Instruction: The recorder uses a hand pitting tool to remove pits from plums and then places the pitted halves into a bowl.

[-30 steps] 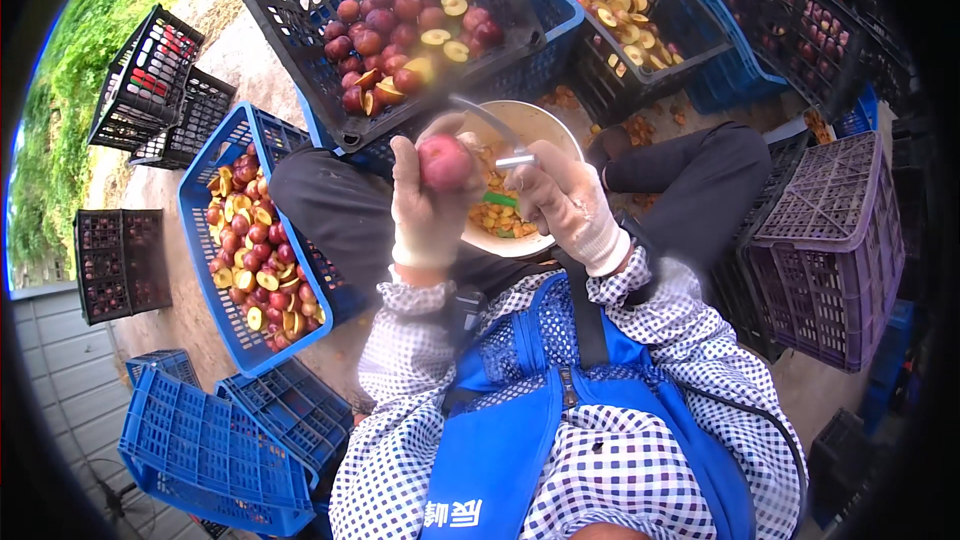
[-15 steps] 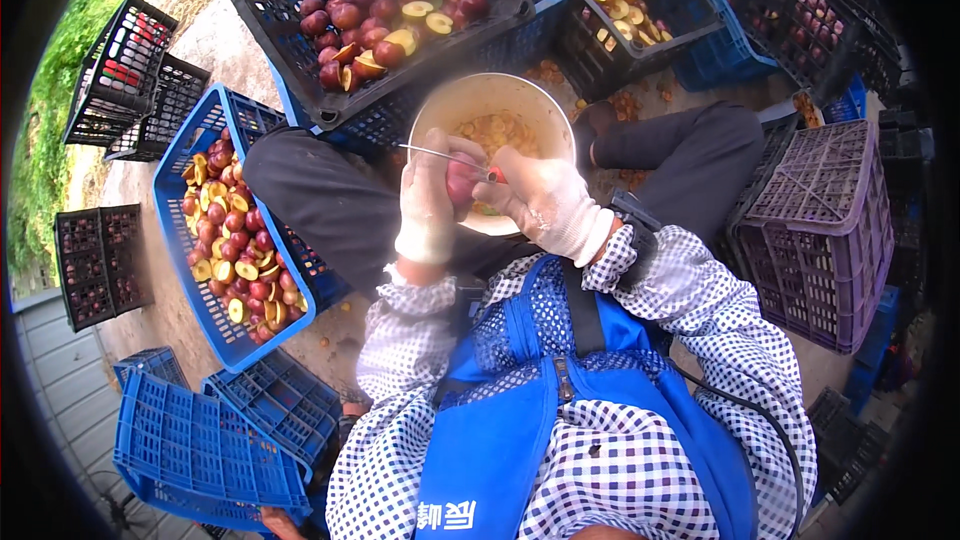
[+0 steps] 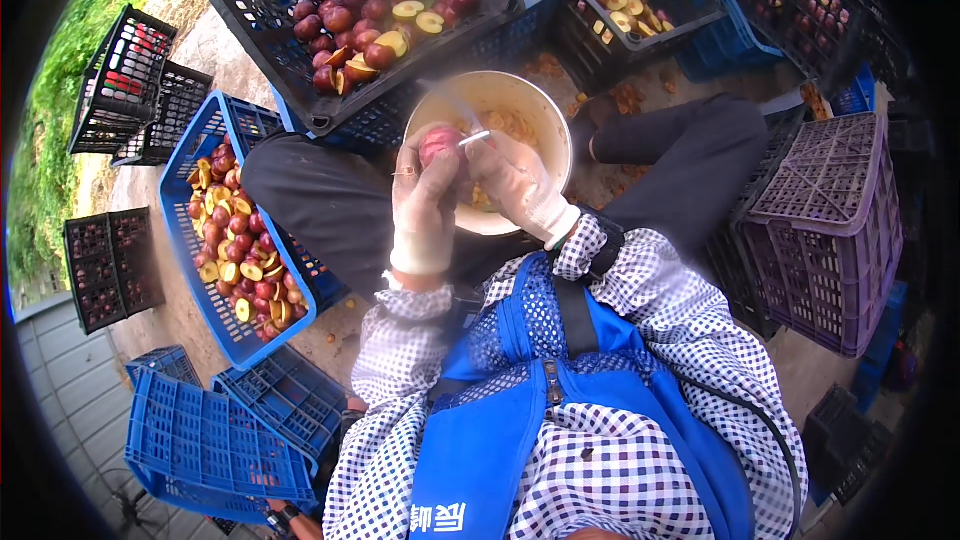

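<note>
White lettering [image 3: 438, 517] marks the blue vest [image 3: 462, 445]. I see the white-gloved left hand [image 3: 420, 210] grasping a round red plum [image 3: 437, 143] over a cream bucket [image 3: 548, 130], the white-gloved right hand [image 3: 515, 180] clutching a metal knife [image 3: 474, 138], now angled further forward.

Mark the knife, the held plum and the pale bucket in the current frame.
Knife [image 3: 474, 138]: head view, on the bright base of its blade.
Held plum [image 3: 438, 143]: head view, on its exposed red skin.
Pale bucket [image 3: 548, 130]: head view, on its inner wall, right side.

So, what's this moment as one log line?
left hand: holds plum | right hand: holds knife | beneath: cream bucket, fruit pieces inside
</note>
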Demonstrator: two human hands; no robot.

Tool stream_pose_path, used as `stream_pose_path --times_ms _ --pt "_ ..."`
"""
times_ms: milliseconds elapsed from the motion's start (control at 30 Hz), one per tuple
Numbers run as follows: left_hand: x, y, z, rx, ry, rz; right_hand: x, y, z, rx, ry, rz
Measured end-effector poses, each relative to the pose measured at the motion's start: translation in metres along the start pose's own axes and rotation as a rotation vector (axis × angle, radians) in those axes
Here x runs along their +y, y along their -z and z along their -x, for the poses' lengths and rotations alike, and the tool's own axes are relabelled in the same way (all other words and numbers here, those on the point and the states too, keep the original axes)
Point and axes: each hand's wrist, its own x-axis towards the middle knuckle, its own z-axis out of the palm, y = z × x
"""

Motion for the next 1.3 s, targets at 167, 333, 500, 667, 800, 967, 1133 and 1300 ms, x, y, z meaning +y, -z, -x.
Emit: stream_pose_path --times_ms 167,333,500,667,800,967,1133,1300 --pt "0.017 0.024 -0.004 -0.229 -0.046 0.12 -0.032 0.018 0.017 -0.25 -0.084 -0.213" --pt "0.011 0.026 -0.001 -0.269 0.025 0.266 -0.032 0.012 0.021 0.008 0.401 0.71" --pt "0.012 0.022 0.002 -0.229 0.086 0.312 -0.021 0.009 0.021 0.09 0.484 0.861" --pt "0.011 0.027 0.002 -0.262 0.057 0.211 -0.015 -0.001 0.022 0.138 0.488 0.902" --pt "0.029 0.013 0.004 -0.215 -0.038 -0.17 -0.005 -0.003 0.011 0.113 0.386 0.924" --pt "0.018 0.001 -0.001 -0.049 -0.063 0.151 0.005 -0.016 -0.003 0.033 0.362 0.823" --pt "0.041 0.0 0.001 -0.043 -0.067 -0.229 -0.004 -0.017 0.001 -0.005 0.452 0.692" --pt "0.048 0.0 -0.007 -0.055 -0.017 -0.277 -0.018 0.002 -0.019 -0.187 0.324 0.677"
